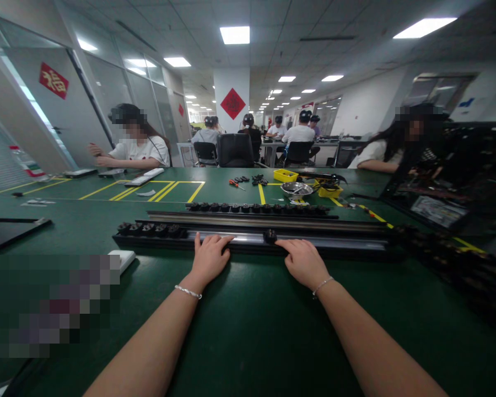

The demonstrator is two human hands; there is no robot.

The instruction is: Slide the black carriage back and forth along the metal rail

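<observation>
A long black rail point(248, 248) with a shiny inner channel lies across the green table. Several round black parts point(149, 229) sit in its left end, and a single black part point(270, 236) stands in the channel right of the middle. My left hand point(210, 256) rests on the rail's near edge, fingers apart, holding nothing. The index finger of my right hand point(306, 262) touches or nearly touches the single part from the right; its other fingers are loosely bent and hold nothing visible.
Behind the rail lie another bar point(248, 219) and a row of black parts point(256, 208). Farther back are a metal bowl point(296, 190), yellow trays point(285, 175) and a screwdriver point(237, 184). Dark parts pile up at right point(458, 270). People sit at both sides.
</observation>
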